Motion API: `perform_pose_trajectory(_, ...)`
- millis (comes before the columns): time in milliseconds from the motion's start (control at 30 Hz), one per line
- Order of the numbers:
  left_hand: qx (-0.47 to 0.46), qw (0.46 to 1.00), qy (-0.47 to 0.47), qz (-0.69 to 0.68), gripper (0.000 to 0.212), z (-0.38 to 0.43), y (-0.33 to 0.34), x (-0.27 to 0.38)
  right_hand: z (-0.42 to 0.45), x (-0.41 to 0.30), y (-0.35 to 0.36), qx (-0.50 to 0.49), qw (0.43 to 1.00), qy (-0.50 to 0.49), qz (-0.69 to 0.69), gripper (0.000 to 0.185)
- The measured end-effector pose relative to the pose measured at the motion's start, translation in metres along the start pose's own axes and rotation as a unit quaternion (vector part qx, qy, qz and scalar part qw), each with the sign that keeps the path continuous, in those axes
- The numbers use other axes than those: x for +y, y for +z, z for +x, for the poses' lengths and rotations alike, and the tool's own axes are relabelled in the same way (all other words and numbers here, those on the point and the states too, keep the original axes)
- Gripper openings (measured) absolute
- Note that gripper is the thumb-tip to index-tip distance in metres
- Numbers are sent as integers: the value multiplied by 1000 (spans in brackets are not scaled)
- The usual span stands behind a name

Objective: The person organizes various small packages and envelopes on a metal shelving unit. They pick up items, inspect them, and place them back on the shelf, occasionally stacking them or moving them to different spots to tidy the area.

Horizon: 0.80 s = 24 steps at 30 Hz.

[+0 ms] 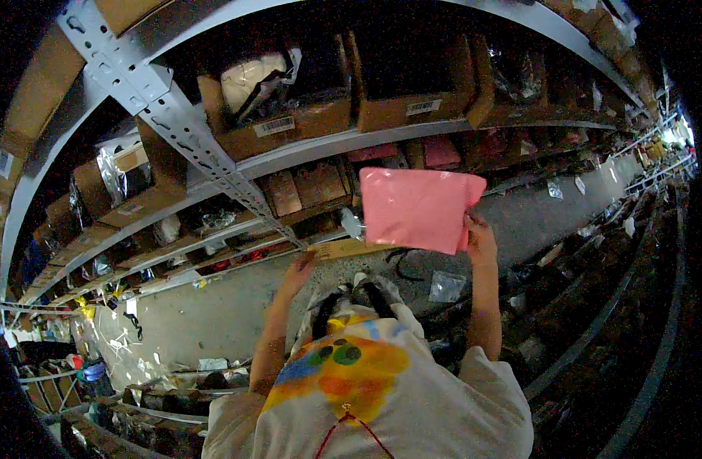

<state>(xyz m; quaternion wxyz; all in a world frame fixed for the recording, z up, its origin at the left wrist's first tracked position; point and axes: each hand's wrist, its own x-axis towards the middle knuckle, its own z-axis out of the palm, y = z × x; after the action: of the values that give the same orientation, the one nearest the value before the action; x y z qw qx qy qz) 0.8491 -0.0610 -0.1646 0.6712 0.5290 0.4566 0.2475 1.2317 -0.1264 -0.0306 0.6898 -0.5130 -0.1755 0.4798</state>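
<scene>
My right hand (481, 238) grips the right edge of a pink plastic mailing bag (414, 209), which is raised in front of me. The bag looks flat and smooth, with a folded flap at its right side. Below and left of it, my left hand (303, 269) holds the left end of a tan cardboard box edge (348, 248). The rest of that box is hidden behind the pink bag. A crumpled piece of clear plastic (352, 222) shows beside the bag's left edge.
Metal shelving with a perforated upright (184, 129) stands before me, its shelves filled with cardboard bins (411, 115). More shelving (603, 321) runs behind me on the right. A clear plastic packet (446, 286) and a black strap (405, 267) lie on the aisle floor (213, 321).
</scene>
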Motion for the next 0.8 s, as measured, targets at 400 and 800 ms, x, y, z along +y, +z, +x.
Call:
perform_pose_trajectory(400,276,787,512,206,15,-56,30,131,12,71,41,-131,991,20,29,32)
perform_pose_trajectory(800,327,651,540,421,15,-75,38,141,54,54,88,-175,981,83,5,33)
